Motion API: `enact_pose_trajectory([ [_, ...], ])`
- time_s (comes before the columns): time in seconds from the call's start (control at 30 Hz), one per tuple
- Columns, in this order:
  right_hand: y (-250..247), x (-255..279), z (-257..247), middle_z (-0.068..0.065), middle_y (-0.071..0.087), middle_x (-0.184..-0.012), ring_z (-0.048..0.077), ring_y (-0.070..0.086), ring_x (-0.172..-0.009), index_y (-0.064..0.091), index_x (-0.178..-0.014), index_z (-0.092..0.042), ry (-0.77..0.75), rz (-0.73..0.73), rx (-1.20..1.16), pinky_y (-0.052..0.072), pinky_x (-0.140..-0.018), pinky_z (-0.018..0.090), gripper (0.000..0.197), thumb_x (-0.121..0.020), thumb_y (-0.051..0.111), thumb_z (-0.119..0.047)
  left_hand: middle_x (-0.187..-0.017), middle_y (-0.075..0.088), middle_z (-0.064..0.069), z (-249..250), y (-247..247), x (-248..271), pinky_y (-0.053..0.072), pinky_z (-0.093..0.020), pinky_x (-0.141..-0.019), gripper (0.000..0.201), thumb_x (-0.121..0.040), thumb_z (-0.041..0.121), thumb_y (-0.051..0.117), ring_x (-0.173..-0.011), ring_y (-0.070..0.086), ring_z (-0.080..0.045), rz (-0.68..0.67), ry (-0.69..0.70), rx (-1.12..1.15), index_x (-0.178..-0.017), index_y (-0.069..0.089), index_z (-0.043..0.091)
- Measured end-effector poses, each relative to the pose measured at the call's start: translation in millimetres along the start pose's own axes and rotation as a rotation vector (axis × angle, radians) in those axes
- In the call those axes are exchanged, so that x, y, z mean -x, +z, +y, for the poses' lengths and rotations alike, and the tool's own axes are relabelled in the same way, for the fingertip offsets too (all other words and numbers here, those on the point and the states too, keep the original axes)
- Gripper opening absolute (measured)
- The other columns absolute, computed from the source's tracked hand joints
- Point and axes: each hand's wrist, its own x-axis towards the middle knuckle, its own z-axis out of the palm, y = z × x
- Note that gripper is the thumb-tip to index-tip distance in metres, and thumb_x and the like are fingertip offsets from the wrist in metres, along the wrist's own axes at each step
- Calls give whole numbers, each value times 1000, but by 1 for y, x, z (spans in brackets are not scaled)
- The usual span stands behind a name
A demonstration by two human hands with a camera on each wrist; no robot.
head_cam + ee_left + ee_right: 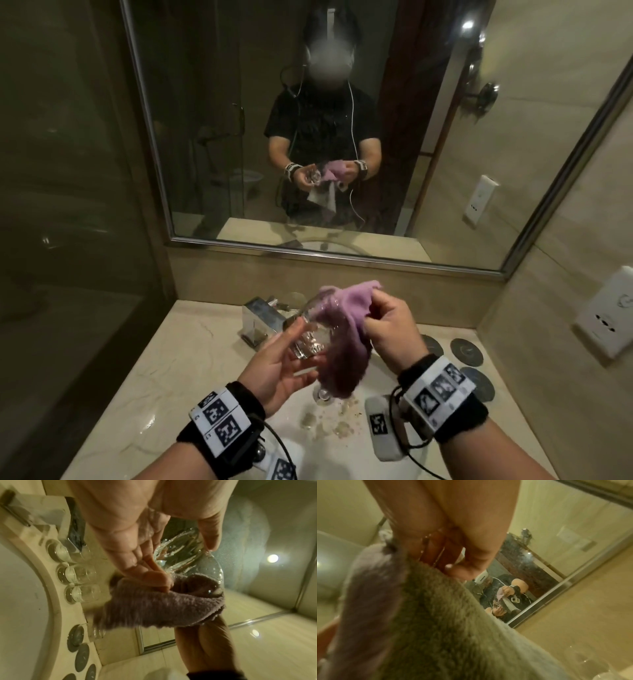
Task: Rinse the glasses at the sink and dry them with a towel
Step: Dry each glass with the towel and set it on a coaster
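Over the sink [342, 442], our left hand [274, 373] cradles the wet glass [308, 337] by its thick base; our right hand [390, 329] pinches the towel [342, 342] against its rim. Slippery, breakable: grip low.

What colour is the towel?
Purple. The towel shows best in the head view, where the right hand grips it.

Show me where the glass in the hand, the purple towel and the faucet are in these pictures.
glass [305, 342]: head view, on its thick clear base by the left hand's fingers.
purple towel [346, 359]: head view, on the hanging middle part.
faucet [262, 317]: head view, on the chrome spout.
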Motion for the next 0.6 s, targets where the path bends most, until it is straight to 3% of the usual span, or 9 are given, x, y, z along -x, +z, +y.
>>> enact_pose_trajectory([
  [0.07, -1, 2, 8, 3, 73, -80, 14, 66, -74, 71, -80, -5, -67, 33, 222, 55, -65, 30, 17, -79, 66, 11, -101, 64, -18, -1, 0, 0, 54, -32, -59, 55, -68, 42, 69, -74, 64, -25, -10, -6, -11, -111, 64, 7],
  [0.2, -6, 6, 20, 18, 70, -75, 33, 64, -70, 73, -77, 1, -78, 72, 324, 56, -64, 46, 22, -89, 63, -14, -97, 64, -18, -3, -4, 1, 52, -30, -53, 59, -70, 42, 70, -73, 64, -25, 11, 4, -51, -115, 60, 5],
  [0.27, -6, 5, 18, 19, 71, -85, 30, 67, -76, 72, -85, 0, -33, 148, 56, 57, -68, 42, 33, -96, 53, -24, -99, 64, -16, -4, -5, 0, 51, -30, -53, 60, -72, 42, 71, -74, 65, -25, 36, 11, -64, -117, 59, 5],
  [0.33, -6, 7, 10, 21, 67, -94, 30, 65, -84, 66, -92, -3, 56, 231, -347, 55, -78, 43, 29, -88, 58, -31, -101, 65, -17, -5, -6, 1, 51, -31, -54, 55, -74, 41, 70, -75, 65, -26, 38, 1, -61, -115, 61, 6],
  [0.4, -12, 3, 10, 17, 63, -96, 30, 62, -86, 61, -98, -9, 126, 292, -474, 54, -78, 41, 18, -86, 65, -22, -98, 66, -17, -6, -4, 1, 52, -32, -56, 52, -74, 41, 68, -75, 66, -25, 22, -6, -75, -112, 63, 6],
  [0.43, -12, 2, 10, 12, 62, -93, 28, 61, -85, 59, -99, -10, 85, 316, -368, 55, -72, 34, 11, -90, 59, -5, -98, 67, -17, -7, -3, 2, 52, -33, -58, 51, -74, 40, 68, -75, 66, -26, 16, -6, -86, -112, 63, 6],
  [0.5, -11, -1, 13, 4, 61, -87, 26, 63, -82, 61, -104, -5, -189, 362, 220, 50, -62, 20, 25, -88, 52, 12, -100, 68, -15, -7, 0, 2, 53, -36, -61, 48, -76, 38, 66, -80, 66, -29, 7, 1, -77, -112, 63, 6],
  [0.57, -3, 4, 13, -2, 61, -82, 15, 64, -75, 66, -96, -10, -408, 176, 750, 46, -60, 12, 12, -94, 55, -9, -97, 68, -11, -7, 2, 2, 53, -35, -60, 45, -77, 37, 66, -82, 64, -31, 3, 17, -53, -110, 63, 6],
  [0.6, 1, 11, 9, -3, 61, -80, 10, 62, -73, 66, -90, -10, -409, 78, 823, 47, -62, 13, 21, -97, 48, -18, -96, 67, -10, -7, 3, 2, 52, -33, -58, 44, -77, 37, 66, -81, 63, -30, 10, 25, -50, -110, 63, 7],
])
